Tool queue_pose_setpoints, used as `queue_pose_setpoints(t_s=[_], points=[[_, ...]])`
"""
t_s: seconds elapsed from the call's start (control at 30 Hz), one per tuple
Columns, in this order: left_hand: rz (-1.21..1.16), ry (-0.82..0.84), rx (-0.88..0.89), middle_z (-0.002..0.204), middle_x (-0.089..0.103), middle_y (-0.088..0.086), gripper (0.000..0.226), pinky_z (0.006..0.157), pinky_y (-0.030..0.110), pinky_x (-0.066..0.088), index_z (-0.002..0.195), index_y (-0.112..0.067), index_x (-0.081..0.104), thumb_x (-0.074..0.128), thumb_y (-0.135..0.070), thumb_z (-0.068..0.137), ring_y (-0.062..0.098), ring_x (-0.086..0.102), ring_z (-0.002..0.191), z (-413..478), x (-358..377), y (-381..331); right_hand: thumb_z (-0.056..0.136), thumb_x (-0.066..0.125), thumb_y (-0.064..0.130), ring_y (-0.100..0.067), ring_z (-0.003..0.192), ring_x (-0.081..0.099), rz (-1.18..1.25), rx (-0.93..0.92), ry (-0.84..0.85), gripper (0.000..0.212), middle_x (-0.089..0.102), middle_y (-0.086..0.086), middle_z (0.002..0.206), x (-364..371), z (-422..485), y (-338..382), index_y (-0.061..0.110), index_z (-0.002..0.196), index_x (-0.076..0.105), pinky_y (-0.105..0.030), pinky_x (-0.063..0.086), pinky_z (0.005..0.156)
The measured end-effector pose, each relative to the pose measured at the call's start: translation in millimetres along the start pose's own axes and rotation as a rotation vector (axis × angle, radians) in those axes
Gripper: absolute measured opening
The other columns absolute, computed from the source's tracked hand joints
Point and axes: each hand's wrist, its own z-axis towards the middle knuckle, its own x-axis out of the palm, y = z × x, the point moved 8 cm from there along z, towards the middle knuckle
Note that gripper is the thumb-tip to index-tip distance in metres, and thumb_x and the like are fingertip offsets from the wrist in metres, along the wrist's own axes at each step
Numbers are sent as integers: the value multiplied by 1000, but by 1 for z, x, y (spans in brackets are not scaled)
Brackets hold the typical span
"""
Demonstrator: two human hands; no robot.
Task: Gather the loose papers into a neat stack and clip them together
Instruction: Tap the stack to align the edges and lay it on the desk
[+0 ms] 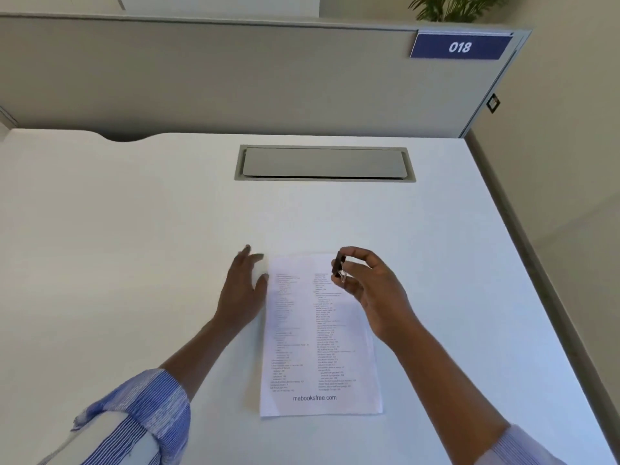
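Observation:
A stack of white printed papers (318,347) lies squared up on the white desk (134,246), long side running away from me. My left hand (243,290) rests flat and open against the stack's upper left edge, thumb touching the paper. Over the top right corner hovers my right hand (369,290), fingers pinched on a small black binder clip (339,266) with silver handles. The clip is held just above the paper, not clamped on it.
A grey cable hatch (324,162) is set into the desk behind the papers. A grey partition (235,78) with a blue "018" sign (460,47) closes the back. The desk's right edge (523,263) drops to the floor.

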Motion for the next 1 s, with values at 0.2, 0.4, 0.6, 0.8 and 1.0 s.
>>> queue_pose_setpoints(t_s=[0.2, 0.4, 0.6, 0.8, 1.0], points=[[-370, -11, 290, 110, 70, -3, 8, 91, 20, 55, 101, -7, 67, 64, -7, 94, 11, 68, 106, -56, -35, -131, 98, 63, 10, -26, 106, 74, -47, -19, 81, 28, 75, -15, 114, 34, -44, 5, 18, 124, 69, -45, 49, 110], [-464, -42, 300, 109, 72, -4, 8, 88, 20, 56, 98, -7, 69, 63, -5, 95, 15, 70, 105, -85, -62, -145, 99, 63, 11, -20, 108, 74, -156, -87, 105, 31, 75, -7, 119, 53, -72, 21, 22, 128, 67, -43, 48, 111], [-464, -40, 310, 111, 72, -5, 8, 90, 26, 58, 98, -7, 68, 63, -3, 94, 17, 70, 105, -102, -81, -145, 99, 63, 13, -19, 110, 73, -225, -128, 114, 33, 74, -2, 122, 66, -90, 23, 28, 128, 67, -47, 46, 113], [-479, -60, 328, 111, 72, -2, 11, 92, 24, 57, 98, -5, 66, 63, 2, 90, 16, 69, 109, -118, -94, -145, 87, 69, 29, -17, 112, 71, -324, -186, 116, 41, 74, 5, 122, 79, -107, 28, 36, 127, 67, -46, 48, 110], [-498, -89, 330, 104, 71, -1, 10, 89, 22, 56, 90, -4, 62, 64, 5, 86, 16, 68, 108, -130, -106, -145, 94, 69, 21, -2, 99, 73, -520, -285, 71, 39, 73, 15, 120, 89, -123, 36, 37, 129, 64, -21, 56, 86]])
